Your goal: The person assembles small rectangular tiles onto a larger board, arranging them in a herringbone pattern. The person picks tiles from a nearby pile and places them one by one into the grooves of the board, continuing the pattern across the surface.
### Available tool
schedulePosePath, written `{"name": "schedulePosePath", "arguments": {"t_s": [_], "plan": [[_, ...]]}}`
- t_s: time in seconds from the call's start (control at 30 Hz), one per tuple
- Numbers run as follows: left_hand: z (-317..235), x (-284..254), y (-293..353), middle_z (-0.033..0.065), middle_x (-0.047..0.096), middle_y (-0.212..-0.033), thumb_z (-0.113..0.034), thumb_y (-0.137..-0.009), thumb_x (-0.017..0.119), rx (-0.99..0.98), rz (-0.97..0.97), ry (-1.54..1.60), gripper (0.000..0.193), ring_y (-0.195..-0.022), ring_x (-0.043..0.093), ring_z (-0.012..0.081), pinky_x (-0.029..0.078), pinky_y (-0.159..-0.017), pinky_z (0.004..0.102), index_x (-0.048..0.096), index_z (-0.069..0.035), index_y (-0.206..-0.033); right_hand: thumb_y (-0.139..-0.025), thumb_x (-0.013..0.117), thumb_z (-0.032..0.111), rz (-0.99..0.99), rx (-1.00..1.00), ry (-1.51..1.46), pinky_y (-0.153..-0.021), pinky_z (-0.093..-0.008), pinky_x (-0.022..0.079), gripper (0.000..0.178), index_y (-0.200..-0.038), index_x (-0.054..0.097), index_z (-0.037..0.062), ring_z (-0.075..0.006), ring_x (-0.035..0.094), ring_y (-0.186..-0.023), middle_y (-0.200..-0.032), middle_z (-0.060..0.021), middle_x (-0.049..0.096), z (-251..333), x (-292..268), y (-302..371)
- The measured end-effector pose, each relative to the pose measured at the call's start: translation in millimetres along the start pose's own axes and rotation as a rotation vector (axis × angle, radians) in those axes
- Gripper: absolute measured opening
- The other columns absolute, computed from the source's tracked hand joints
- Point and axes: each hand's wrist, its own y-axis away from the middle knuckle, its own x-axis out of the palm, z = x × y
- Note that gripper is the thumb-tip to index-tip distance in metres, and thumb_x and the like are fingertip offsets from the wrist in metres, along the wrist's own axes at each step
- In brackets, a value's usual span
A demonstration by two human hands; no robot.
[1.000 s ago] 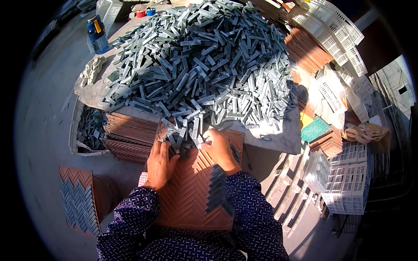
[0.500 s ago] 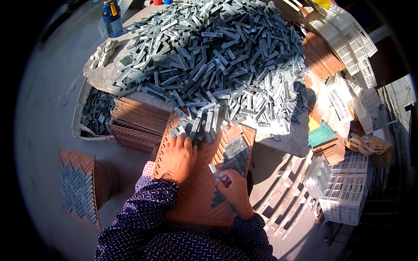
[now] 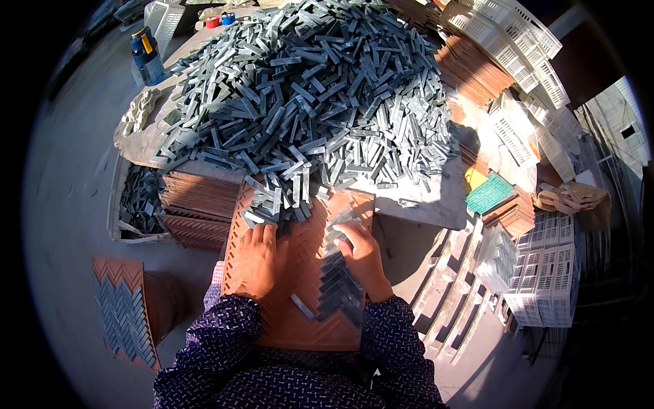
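A terracotta-coloured board with a ridged herringbone pattern [image 3: 289, 334] lies in front of me. Grey stone strips [image 3: 340, 286] fill a zigzag band on its right side. My right hand [image 3: 362, 255] is over the upper part of this band, bent index finger and thumb apart, fingertips touching the strips. My left hand [image 3: 257, 262] rests on the board's left side, fingers stretched toward loose strips [image 3: 272, 201] that spill onto its top edge. Its thumb side is in shadow. One single strip [image 3: 303, 307] lies slanted on the bare lower middle of the board.
A large heap of grey strips [image 3: 293, 88] covers the table beyond. Stacked brown boards [image 3: 197, 198] and a crate of fragments [image 3: 146, 187] are at left. A partly tiled board [image 3: 126, 313] stands lower left. A wooden pallet [image 3: 436, 293] and white plastic crates [image 3: 545, 273] are at right.
My right hand has moved up along the band of strips, and the strip it held no longer shows in its fingers. A single strip now shows on the lower board. The view has shifted slightly.
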Motion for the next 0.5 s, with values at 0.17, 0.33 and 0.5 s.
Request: {"name": "schedulePosePath", "arguments": {"t_s": [0.17,0.33,0.5], "plan": [[12.2,-19.3,9.1,0.0157,0.059,-0.099,-0.004,-0.074,0.069,0.078,-0.158,0.096,0.035,-0.087,0.058,0.0332,0.048,-0.075,0.0415,0.055,-0.002,-0.107,-0.079,0.063,0.004,0.279,-0.196,0.036,-0.082,-0.0371,0.048,0.012,-0.091,0.065,0.0054,-0.0296,0.059,-0.097,-0.099,-0.0101,0.064,-52.9,-17.0,-66.4],[31.7,-53.1,25.9,0.0124,0.059,-0.097,-0.005,-0.075,0.068,-0.13,-0.1,0.119,0.031,-0.083,0.06,0.0311,0.05,-0.07,0.0381,0.058,-0.003,-0.104,-0.08,0.061,0.003,0.508,-0.19,0.161,-0.08,-0.0356,0.048,0.005,-0.084,0.065,0.0034,-0.0284,0.06,-0.093,-0.096,-0.0091,0.064,-53.2,-21.2,-84.8],[43.3,-57.1,39.0,0.0118,0.062,-0.088,-0.004,-0.077,0.065,-0.257,-0.078,0.174,0.021,-0.063,0.061,0.0241,0.049,-0.058,0.0334,0.062,-0.002,-0.098,-0.078,0.062,0.002,0.419,-0.112,0.052,-0.078,-0.0357,0.048,0.007,-0.085,0.065,0.0031,-0.0295,0.061,-0.089,-0.095,-0.0094,0.065,-45.1,-15.4,-81.1]]}}
